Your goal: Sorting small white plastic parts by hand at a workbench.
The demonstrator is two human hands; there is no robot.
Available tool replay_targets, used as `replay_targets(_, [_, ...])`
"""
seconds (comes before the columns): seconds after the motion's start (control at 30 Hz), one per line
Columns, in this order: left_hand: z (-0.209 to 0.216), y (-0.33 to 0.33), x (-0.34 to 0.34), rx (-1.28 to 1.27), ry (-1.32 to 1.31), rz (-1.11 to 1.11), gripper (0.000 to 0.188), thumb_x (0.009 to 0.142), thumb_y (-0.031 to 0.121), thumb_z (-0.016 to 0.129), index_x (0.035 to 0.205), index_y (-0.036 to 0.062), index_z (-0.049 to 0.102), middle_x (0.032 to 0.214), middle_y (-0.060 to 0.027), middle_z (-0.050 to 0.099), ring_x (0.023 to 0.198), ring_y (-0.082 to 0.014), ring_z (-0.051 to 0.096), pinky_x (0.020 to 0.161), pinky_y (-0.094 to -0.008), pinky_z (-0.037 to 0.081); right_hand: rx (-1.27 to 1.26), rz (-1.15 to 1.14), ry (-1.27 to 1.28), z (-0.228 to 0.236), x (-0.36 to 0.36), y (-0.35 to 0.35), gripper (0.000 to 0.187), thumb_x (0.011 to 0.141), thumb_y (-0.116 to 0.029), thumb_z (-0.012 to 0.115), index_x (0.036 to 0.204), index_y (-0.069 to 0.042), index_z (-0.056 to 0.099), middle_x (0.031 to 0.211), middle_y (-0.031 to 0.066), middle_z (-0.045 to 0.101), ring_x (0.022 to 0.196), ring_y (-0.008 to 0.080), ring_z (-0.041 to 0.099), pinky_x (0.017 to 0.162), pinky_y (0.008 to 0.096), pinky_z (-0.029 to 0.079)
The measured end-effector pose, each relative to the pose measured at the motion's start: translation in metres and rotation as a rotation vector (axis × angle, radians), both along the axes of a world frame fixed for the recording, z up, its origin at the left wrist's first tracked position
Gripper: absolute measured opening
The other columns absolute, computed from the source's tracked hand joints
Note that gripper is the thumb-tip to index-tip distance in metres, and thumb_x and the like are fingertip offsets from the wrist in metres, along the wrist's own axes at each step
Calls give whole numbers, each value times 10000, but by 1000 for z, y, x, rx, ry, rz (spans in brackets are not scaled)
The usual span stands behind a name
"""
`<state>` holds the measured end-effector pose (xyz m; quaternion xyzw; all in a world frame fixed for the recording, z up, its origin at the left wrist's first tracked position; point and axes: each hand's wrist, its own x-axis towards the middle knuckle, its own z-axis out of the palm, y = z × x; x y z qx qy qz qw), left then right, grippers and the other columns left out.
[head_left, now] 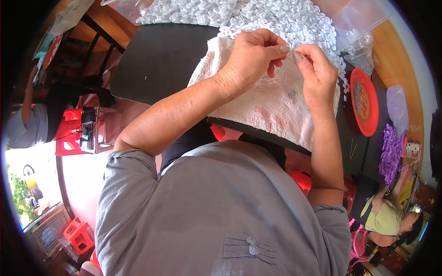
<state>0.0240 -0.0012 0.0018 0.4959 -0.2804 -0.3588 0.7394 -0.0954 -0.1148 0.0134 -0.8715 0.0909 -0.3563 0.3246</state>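
Both hands are raised close together above a white towel at the table's far part. My left hand is closed in a pinch, thumb against forefinger. Just to its right, my right hand pinches in the same way, its fingertips a small gap from the left ones. What lies between the fingertips is too small to make out. Past the hands spreads a large heap of small white loop-shaped pieces. To the right of the towel stands a red oval tray with small grey bits in it.
The dark table carries the towel and the heap; one tiny white piece lies on its left part. Clear plastic bags lie at the far right. A purple bundle sits beyond the tray. Another person works at right; someone else is at far left.
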Motion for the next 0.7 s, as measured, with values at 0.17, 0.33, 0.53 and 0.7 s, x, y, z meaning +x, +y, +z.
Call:
replay_targets(0.17, [-2,0,0,8,-27,8,93,872,51,634,864,-41,628,722,-59,616,607,-94,580,456,-233,474,-53,3,-6,1,0,1,78,914,-73,614,919,4,600,778,8,589,712,79,522,652,227,433])
replay_targets(0.33, [-3,0,-2,73,-114,30,94,857,51,640,874,-42,634,709,-51,618,601,-90,580,453,-231,469,-170,22,-50,-2,3,-2,48,898,-37,612,910,2,585,772,43,589,693,116,543,636,248,445])
replay_targets(0.53, [-3,1,-2,128,-186,34,72,870,52,640,884,-17,625,718,-38,607,599,-81,560,453,-220,431,-316,47,-52,-6,6,-2,182,780,115,533,903,-14,568,803,118,594,703,291,612,611,348,479])
replay_targets(0.7, [-1,3,-1,128,-163,44,63,861,47,637,871,-14,624,704,-35,606,592,-77,555,440,-212,405,-226,66,-80,-6,11,6,137,805,96,548,888,-12,563,780,119,597,690,286,612,610,345,477])
